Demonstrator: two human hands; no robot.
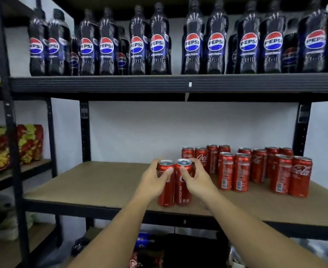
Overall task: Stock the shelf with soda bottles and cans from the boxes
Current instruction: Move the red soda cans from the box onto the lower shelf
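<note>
Left hand (155,178): clasped a slim red aluminium cola can (166,190).
Right hand (197,177): clasped a second red can (183,192), touching the first.
Spot: both stood near the front edge of the brown fibreboard shelf board (93,182), left of the stocked red cans (242,171).
Doing it well: to my eye, best pushed back together, bases flat, alongside that group.
Axis: both were upright, long axis vertical, pull-tabs up.
</note>
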